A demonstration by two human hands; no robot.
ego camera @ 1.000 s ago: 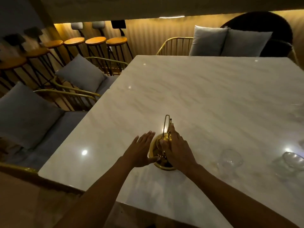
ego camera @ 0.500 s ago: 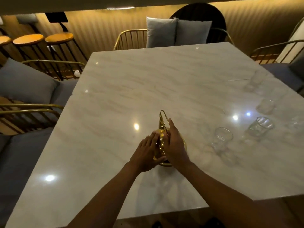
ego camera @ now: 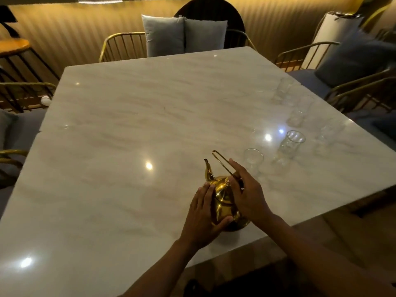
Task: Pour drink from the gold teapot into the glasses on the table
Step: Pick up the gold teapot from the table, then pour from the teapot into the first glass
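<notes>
The gold teapot (ego camera: 224, 200) stands near the table's (ego camera: 128, 136) front edge, left hand (ego camera: 202, 213) cupped open against its slick side, right hand (ego camera: 248, 194) apparently closing on the thin wire handle (ego camera: 221, 162). Polished metal is probably slippery and weighty when full, so lift by the handle; the glasses (ego camera: 252, 160) nearby look fragile.

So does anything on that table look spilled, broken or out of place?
Nothing stands out. The gold teapot sits upright between both hands, the glasses stand upright and look empty, and the table shows only light reflections, no puddles.

Shiny gold teapot (ego camera: 224, 198) stands upright near clear empty glasses (ego camera: 252, 160).
</notes>
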